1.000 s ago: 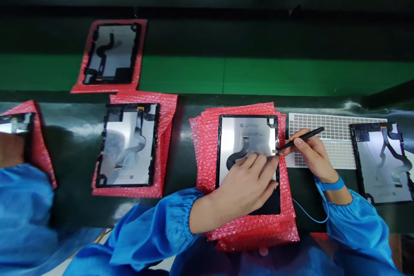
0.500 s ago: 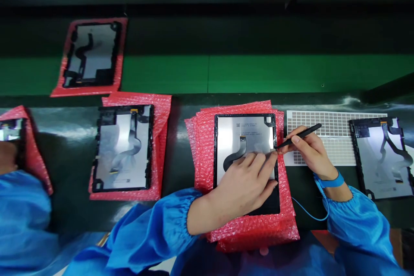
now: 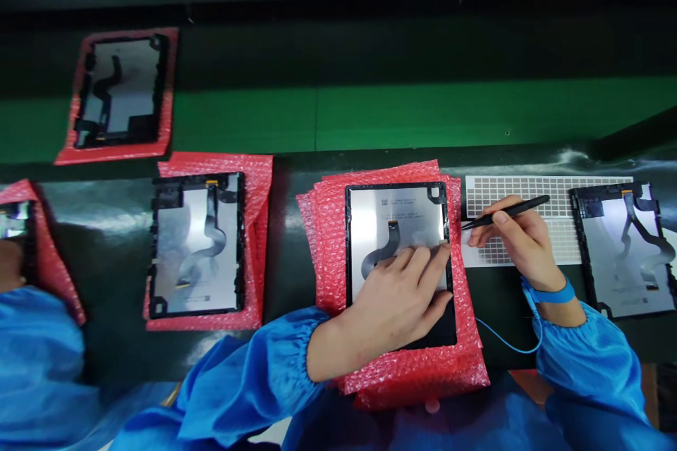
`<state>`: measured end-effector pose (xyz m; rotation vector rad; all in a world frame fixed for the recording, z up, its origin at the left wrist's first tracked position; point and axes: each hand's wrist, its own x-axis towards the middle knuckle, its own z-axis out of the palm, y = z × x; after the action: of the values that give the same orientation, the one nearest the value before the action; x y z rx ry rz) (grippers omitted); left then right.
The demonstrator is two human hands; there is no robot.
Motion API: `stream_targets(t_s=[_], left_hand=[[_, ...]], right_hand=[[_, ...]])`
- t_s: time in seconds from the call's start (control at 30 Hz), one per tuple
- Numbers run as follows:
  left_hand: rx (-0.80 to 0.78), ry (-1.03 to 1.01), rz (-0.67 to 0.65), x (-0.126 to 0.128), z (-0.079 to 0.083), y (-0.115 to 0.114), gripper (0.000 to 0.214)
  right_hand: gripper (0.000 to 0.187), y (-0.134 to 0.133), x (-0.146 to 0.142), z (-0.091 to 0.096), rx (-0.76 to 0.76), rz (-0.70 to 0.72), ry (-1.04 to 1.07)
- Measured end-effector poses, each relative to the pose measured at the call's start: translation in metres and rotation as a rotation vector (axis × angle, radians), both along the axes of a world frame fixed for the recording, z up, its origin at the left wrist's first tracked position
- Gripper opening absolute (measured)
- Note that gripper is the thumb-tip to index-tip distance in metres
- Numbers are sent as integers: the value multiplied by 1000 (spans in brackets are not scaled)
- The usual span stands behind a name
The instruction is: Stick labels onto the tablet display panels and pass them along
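My left hand (image 3: 399, 296) lies spread over the back of a tablet screen (image 3: 364, 211), its forefinger pressing the right frame edge. The screen has a silvery back, a black frame and a dark flex cable (image 3: 381, 254), partly hidden under my fingers. Beneath it is a stack of red bubble-wrap bags (image 3: 468, 324). My right hand (image 3: 521, 239), with a blue wrist strap (image 3: 550, 292), pinches black tweezers (image 3: 521, 206). Their tips point left, just off the screen's right edge and near a white sheet of small grey stickers (image 3: 497, 187).
Another screen (image 3: 618, 254) overlaps the sticker sheet at right. At left, a screen (image 3: 198, 282) lies on red bubble wrap, and a further one (image 3: 127, 84) rests on the green strip behind. Another person's blue sleeve (image 3: 39, 338) reaches in at far left.
My right hand with the tweezers has drawn back from the screen's edge to the right, over the sticker sheet. My left hand stays on the screen. The view has shifted slightly.
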<state>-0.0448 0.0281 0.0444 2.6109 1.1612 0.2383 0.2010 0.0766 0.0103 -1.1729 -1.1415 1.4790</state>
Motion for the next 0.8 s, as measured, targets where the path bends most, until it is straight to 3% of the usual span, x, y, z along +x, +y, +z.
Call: stream_targets(t_s=[0.13,0.27,0.4,0.8], left_hand=[[-8,-14,32,0,0,-1,61],[-25,-43,42,0,-2,-1,63],[2,-59,60,1,-3,-1,65],[40,-23,81,5,-4,-3,64]], right_hand=[[29,-7,25,2,52,-113,-243],[33,-13,43,-10,46,-84,-372],[32,-15,48,-19,40,-39,-404],[36,-12,47,-17,36,10,-469]])
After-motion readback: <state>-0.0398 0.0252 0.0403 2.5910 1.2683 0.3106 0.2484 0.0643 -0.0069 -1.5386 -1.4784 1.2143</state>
